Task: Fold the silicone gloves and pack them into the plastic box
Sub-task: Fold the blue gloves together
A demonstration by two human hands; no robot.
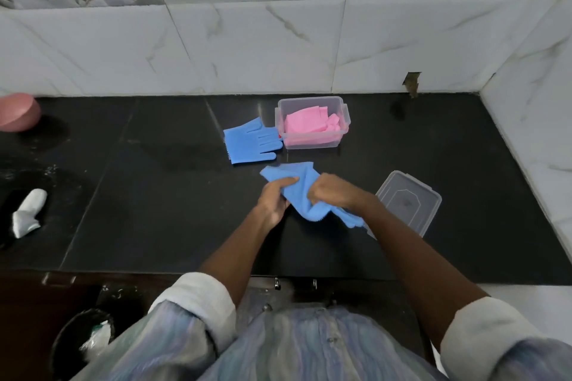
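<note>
- Head view is being filled by a black table (154,195) set against white marbled wall tiles (278,49).
- A blue silicone glove (305,192) is being gripped by both hands near the middle of the table, crumpled and partly lifted off the surface.
- The left hand (275,198) is being kept closed on the glove's left part, with the thumb laid across the blue material.
- The right hand (332,190) is being kept closed on the glove's middle, with the loose end trailing down to the right beneath the wrist.
- A second blue glove (250,142) is being left flat on the table, its fingers pointing right and reaching the side of the plastic box (312,144).
- The clear plastic box is being kept open just beyond the hands, near the wall, and folded pink gloves (309,128) are being held inside it.
- The box's clear lid (411,201) is being left on the table to the right of the hands, apart from the box.
- A pink rounded object (18,111) is being cut off by the left edge of the view.
- A white mitt-like item (28,213) is being left at the table's left side, well apart from the gloves.
- Rolled white cuffs (198,297) are being shown on both forearms.
</note>
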